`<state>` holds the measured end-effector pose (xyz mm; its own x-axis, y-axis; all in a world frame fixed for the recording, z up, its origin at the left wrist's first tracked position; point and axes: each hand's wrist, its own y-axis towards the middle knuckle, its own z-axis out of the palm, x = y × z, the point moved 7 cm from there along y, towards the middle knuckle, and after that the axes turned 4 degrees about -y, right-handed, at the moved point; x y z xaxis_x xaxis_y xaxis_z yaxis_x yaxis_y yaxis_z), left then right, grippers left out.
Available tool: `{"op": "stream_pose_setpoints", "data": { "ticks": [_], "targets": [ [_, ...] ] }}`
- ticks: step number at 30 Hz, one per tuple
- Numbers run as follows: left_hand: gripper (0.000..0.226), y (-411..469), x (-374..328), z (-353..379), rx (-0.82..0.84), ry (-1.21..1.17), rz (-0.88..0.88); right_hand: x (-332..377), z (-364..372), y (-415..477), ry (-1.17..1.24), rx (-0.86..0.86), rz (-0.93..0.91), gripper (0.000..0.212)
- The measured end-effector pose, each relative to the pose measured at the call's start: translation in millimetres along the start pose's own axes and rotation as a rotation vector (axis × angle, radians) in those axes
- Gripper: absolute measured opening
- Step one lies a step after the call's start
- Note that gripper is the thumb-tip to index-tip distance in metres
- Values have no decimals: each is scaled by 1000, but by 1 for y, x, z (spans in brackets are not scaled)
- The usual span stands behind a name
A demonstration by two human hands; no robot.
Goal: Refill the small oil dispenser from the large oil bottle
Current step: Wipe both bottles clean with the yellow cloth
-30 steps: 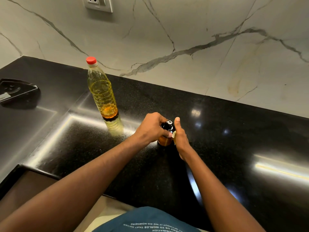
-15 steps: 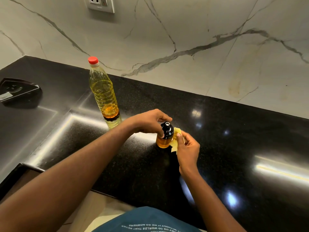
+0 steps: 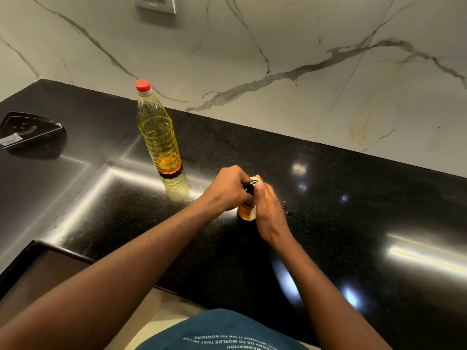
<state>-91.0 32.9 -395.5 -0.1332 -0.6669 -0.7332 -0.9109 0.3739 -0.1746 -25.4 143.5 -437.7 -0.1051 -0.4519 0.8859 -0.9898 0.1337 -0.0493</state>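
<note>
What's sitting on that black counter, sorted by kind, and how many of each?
Oil containers: 2, the large oil bottle and the small oil dispenser
Wipes: 1, the yellow cloth
Holders: 1, the black corner tray
Total: 4

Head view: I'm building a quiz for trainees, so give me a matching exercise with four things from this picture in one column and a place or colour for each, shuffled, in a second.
Things
1. bottle cap
2. dispenser
3. socket
4. black tray

Descriptions
A. on the wall, at the picture's top edge
B. gripped between left hand and right hand
C. far left of the counter
D. red

Pairs: 1-D, 2-B, 3-A, 4-C
</note>
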Motion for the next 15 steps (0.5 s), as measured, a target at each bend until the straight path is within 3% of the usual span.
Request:
{"op": "stream_pose_setpoints", "data": {
  "ticks": [1, 5, 7, 12, 15],
  "targets": [
    [12, -1, 0, 0, 3, 6, -5, 0, -1, 10, 54, 24, 41, 64],
    [21, -2, 1, 1, 17, -28, -35, -16, 6, 45, 213, 155, 177, 117],
    [24, -1, 0, 2, 17, -38, -26, -26, 10, 50, 296, 196, 250, 130],
    [22, -2, 1, 3, -2, -61, -19, -30, 12, 12, 317, 32, 132, 73],
    [25, -3, 0, 2, -7, -57, -26, -44, 24, -17, 259, -52, 46, 77]
  ]
}}
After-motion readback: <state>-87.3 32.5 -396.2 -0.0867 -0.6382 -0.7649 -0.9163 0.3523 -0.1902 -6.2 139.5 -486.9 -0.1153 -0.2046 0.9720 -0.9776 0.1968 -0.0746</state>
